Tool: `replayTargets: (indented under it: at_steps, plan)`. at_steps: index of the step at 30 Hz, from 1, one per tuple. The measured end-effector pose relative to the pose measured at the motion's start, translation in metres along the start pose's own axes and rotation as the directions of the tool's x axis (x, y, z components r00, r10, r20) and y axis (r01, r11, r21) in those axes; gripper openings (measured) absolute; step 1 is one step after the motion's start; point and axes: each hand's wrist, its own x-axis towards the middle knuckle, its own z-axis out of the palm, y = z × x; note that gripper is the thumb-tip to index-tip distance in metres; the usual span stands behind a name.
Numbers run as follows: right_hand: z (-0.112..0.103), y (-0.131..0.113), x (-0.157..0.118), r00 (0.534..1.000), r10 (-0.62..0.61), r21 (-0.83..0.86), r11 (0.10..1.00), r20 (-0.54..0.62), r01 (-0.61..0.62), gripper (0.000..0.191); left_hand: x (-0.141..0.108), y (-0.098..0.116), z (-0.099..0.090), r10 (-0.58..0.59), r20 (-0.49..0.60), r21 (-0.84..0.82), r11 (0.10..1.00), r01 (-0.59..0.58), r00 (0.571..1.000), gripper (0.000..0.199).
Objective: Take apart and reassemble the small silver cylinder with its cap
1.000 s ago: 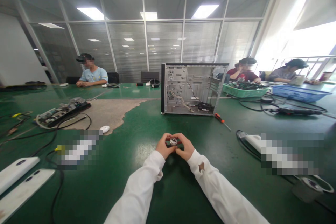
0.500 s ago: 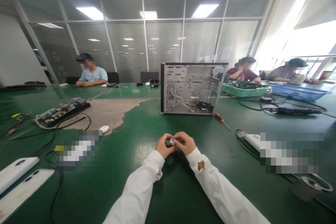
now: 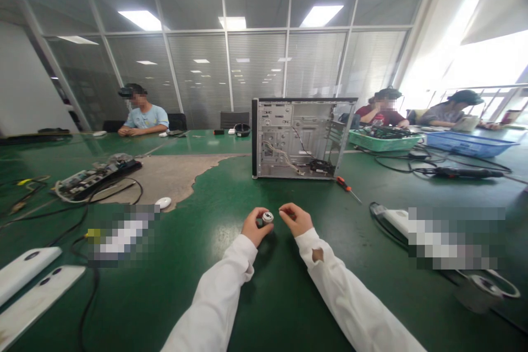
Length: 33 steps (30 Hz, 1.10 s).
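Note:
Between the thumb and fingers of my left hand [image 3: 253, 227] is a small silver-white cylindrical part [image 3: 268, 218] with a dark spot on its top face. That hand is closed around the part just above the green table. A short gap to the right, my right hand [image 3: 298, 221] has its thumb and forefinger pinched together, no longer on the cylinder. Whatever the pinch holds, if anything, is too small to make out. Beyond both hands an open computer case [image 3: 274, 126] stands upright, loose cables inside it. An orange-handled screwdriver [image 3: 344, 184] lies by its lower right corner.
On the left are a power strip [image 3: 124, 236], white phones [image 3: 41, 297] and a circuit assembly [image 3: 97, 176]. Cables, a black tool [image 3: 466, 173], and a green basket [image 3: 383, 143] and blue basket [image 3: 470, 144] occupy the right. Several people sit across the table.
My right hand has come away from the cylindrical part and moved slightly right, fingertips pinched. My left hand still holds the part, a little further left, more of it showing.

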Motion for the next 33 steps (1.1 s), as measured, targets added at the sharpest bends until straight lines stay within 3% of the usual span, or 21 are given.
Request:
replayTargets:
  at_steps: [5, 11, 15, 19, 33]
  plan:
    - [0.003, 0.015, -0.002, 0.983, 0.005, -0.230, 0.972, 0.183, 0.038, 0.010, 0.005, -0.005, -0.004, -0.091, -0.104, -0.034, 0.996, 0.088, 0.990, 0.038]
    - [0.006, 0.014, -0.006, 0.942, 0.040, -0.425, 0.898, 0.333, 0.112, 0.010, 0.009, -0.015, -0.001, -0.118, -0.124, -0.089, 0.990, 0.108, 0.985, 0.048]
    - [0.003, 0.016, -0.005, 0.935, 0.146, -0.560, 0.826, 0.324, 0.065, 0.022, 0.011, -0.019, 0.000, -0.158, -0.147, -0.127, 0.982, 0.139, 0.977, 0.047]
    - [-0.001, 0.022, -0.002, 0.944, 0.224, -0.648, 0.762, 0.242, -0.015, 0.033, 0.012, -0.018, 0.000, -0.178, -0.149, -0.127, 0.979, 0.159, 0.973, 0.046]
    - [-0.002, 0.028, -0.002, 0.954, 0.205, -0.658, 0.753, 0.218, -0.012, 0.033, 0.013, -0.022, 0.000, -0.179, -0.152, -0.180, 0.972, 0.151, 0.972, 0.046]
